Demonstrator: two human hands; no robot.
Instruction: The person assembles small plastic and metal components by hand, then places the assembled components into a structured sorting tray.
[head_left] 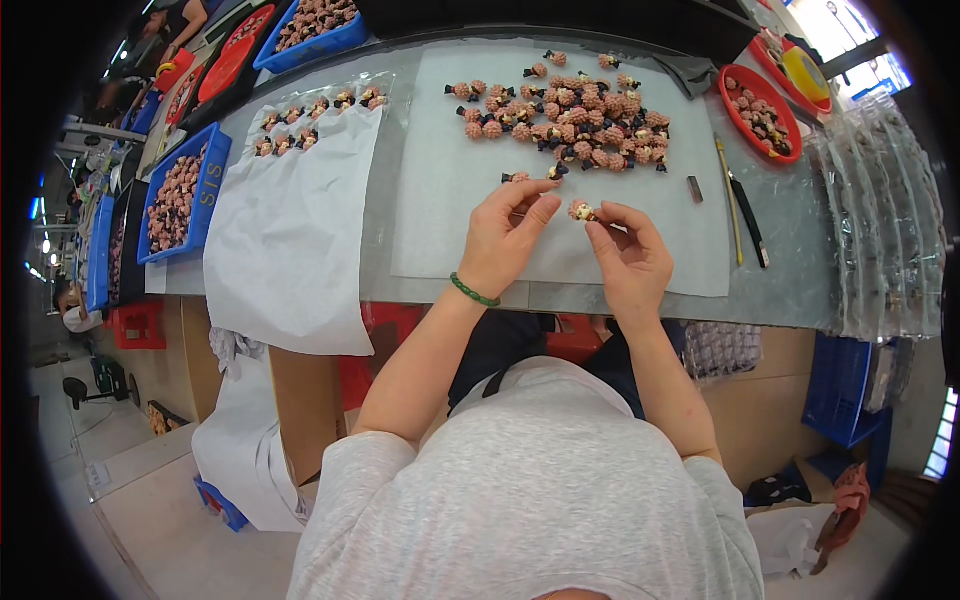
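Between the thumb and fingers of my right hand (634, 250) is a small figurine (582, 210) with a pink, bumpy head and a pale yellow face. Level with it, my left hand (508, 232) has its thumb and fingers drawn together in a pinch. Whatever they hold, if anything, is hidden. Just beyond its index fingertip shows a dark-based figurine (557, 173); whether they touch is unclear. A pile of similar pink and dark figurines (590, 115) lies farther back on the white sheet (440, 215). A green bracelet (473, 291) circles my left wrist.
Figurines stand in rows on white paper (290, 230) at left, beside a blue bin (210, 190) of more. At right are a red bowl (745, 85) of pieces, a yellow stick (729, 200), a black pen-like tool (748, 220) and stacked clear plastic trays (880, 220).
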